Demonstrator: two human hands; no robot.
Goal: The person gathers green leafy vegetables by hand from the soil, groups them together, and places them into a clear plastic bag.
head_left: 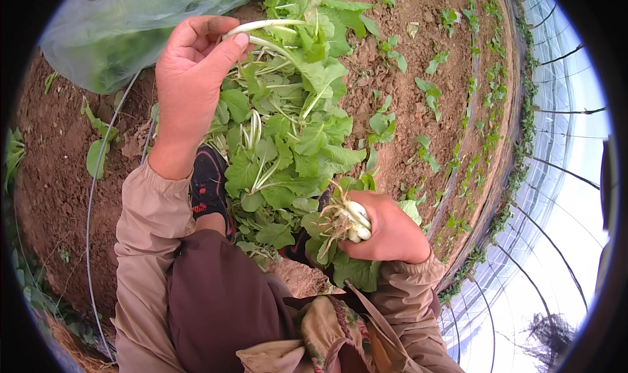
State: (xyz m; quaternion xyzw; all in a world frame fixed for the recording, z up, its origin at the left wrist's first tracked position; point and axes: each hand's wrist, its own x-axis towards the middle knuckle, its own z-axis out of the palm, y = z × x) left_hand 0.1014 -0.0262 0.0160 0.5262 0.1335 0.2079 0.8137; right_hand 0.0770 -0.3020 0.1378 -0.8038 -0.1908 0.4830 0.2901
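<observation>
My left hand (pixel 199 69) is raised at the upper left, thumb and fingers pinched on the pale stem end of a leafy green plant (pixel 278 25). The plant's leaves stretch to the right over a heap of picked greens (pixel 281 137). Lower right, my right hand (pixel 389 226) is closed around a bunch of greens (pixel 356 219). Its white stem bases and stringy, soil-brown roots point left out of the fist, and some leaves hang below the hand. Part of that bunch is hidden by my fingers.
A translucent plastic bag (pixel 131 26) with greens inside lies at the upper left. Rows of small seedlings (pixel 428 95) grow in brown soil to the right, beside a clear plastic greenhouse wall (pixel 556 177). A thin curved rod (pixel 91 229) stands at the left. My dark shoe (pixel 209 183) touches the heap.
</observation>
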